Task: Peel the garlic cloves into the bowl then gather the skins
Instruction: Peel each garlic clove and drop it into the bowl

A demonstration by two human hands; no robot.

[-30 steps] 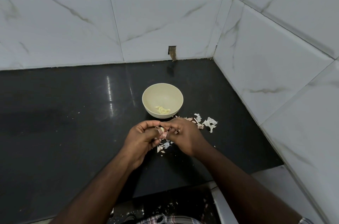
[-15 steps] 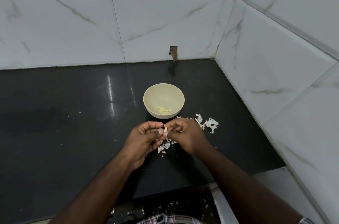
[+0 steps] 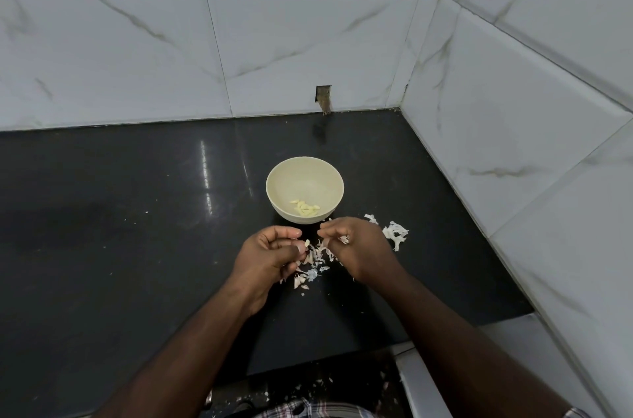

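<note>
L hand (image 3: 270, 255) pinches a peeled clove (image 3: 307, 242) w/ thumb & fingers, R hand (image 3: 356, 248) curls on a skin scrap (image 3: 343, 239); bowl (image 3: 274, 190) sits at 12 o'clock just beyond, so drop clove straight in, shed scrap onto skins (image 3: 313, 267) on counter (image 3: 137, 246).

One bowl (image 3: 305, 190) is sitting on the bench (image 3: 120, 229), holding roughly five peeled cloves (image 3: 306, 208). Two hands are showing, the left hand (image 3: 270, 255) pinching one clove (image 3: 307, 242); the skins (image 3: 395, 233) are lying too scattered to count
</note>
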